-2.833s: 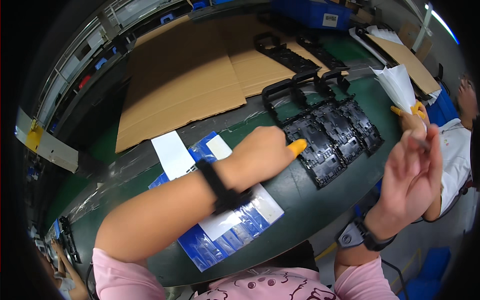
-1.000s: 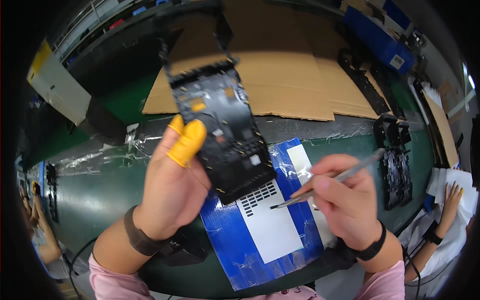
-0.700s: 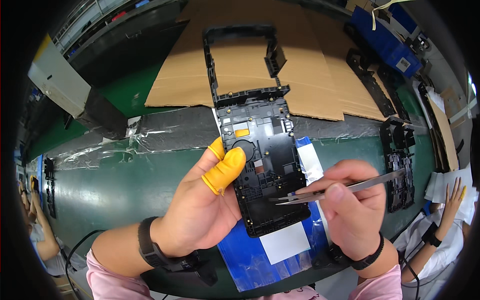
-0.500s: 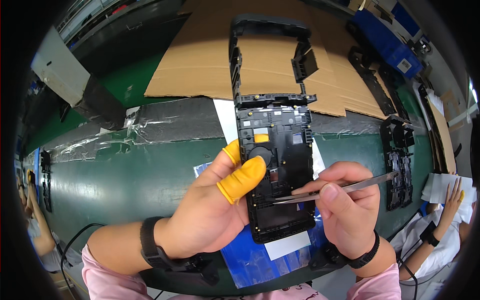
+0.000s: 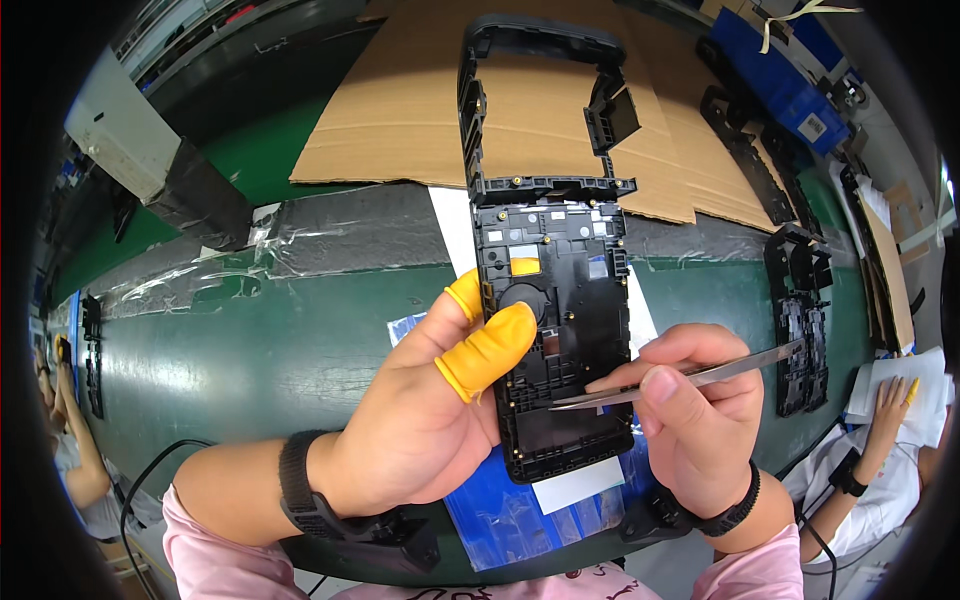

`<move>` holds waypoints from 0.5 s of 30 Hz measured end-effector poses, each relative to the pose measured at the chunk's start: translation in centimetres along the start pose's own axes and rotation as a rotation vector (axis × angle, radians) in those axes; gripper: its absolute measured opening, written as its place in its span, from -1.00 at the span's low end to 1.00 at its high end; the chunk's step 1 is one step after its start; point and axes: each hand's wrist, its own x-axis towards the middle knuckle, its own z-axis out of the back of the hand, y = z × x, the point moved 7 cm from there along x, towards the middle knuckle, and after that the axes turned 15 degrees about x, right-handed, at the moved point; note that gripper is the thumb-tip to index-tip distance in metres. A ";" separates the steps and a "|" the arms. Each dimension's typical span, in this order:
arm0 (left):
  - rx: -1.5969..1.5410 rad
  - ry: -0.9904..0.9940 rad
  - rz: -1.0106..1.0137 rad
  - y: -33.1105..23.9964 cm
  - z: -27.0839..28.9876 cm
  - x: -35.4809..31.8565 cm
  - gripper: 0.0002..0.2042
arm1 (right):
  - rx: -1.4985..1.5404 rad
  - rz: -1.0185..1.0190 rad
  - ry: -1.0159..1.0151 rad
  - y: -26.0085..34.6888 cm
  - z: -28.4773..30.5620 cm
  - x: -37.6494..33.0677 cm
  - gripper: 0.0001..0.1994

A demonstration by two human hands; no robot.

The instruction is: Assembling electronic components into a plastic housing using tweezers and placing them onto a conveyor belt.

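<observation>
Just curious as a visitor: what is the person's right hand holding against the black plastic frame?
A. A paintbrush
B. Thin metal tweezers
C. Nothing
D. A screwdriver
B: the right hand pinches thin metal tweezers whose tips rest on the black plastic frame held by the left hand.

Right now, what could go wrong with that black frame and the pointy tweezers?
The tweezers tips rest on the black frame, so a slip could scratch it or drop the small pale piece at the tips. The left hand holds the frame in the air by one side only; it might tilt or fall onto the green table. The right hand pinches the tweezers far back, so aiming may wobble.
</observation>
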 end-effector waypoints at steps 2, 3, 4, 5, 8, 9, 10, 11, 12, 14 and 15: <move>0.004 -0.003 -0.008 0.1 0.1 0.0 -0.60 | 0.013 -0.004 0.007 -0.1 0.0 0.0 -0.83; 0.009 -0.005 -0.017 0.1 0.2 0.0 -0.60 | 0.000 -0.001 0.009 -0.1 0.0 0.0 -0.83; 0.009 -0.005 -0.015 0.1 0.1 0.0 -0.60 | -0.012 0.001 0.012 -0.1 0.1 0.0 -0.83; 0.012 -0.016 -0.016 0.1 0.2 0.0 -0.61 | -0.011 0.001 0.010 -0.2 0.1 0.0 -0.83; 0.012 -0.027 -0.020 0.1 0.1 -0.1 -0.61 | -0.023 0.005 0.007 -0.1 0.0 0.0 -0.84; 0.011 -0.028 -0.024 0.0 0.1 -0.1 -0.61 | -0.022 0.005 0.008 -0.1 0.0 0.0 -0.84; 0.011 -0.029 -0.023 0.1 0.1 -0.1 -0.61 | -0.021 0.003 0.011 -0.1 0.0 0.0 -0.84; 0.015 -0.032 -0.026 0.1 0.2 -0.1 -0.61 | -0.020 0.003 0.011 -0.1 0.0 0.0 -0.84; 0.020 -0.036 -0.028 0.1 0.2 -0.1 -0.61 | -0.018 0.003 0.014 -0.2 0.0 0.0 -0.84; 0.013 -0.037 -0.025 0.1 0.2 -0.1 -0.61 | -0.017 0.003 0.017 -0.2 0.0 0.0 -0.84; 0.007 -0.039 -0.022 0.1 0.2 -0.1 -0.61 | -0.015 0.002 0.020 -0.2 -0.1 0.0 -0.84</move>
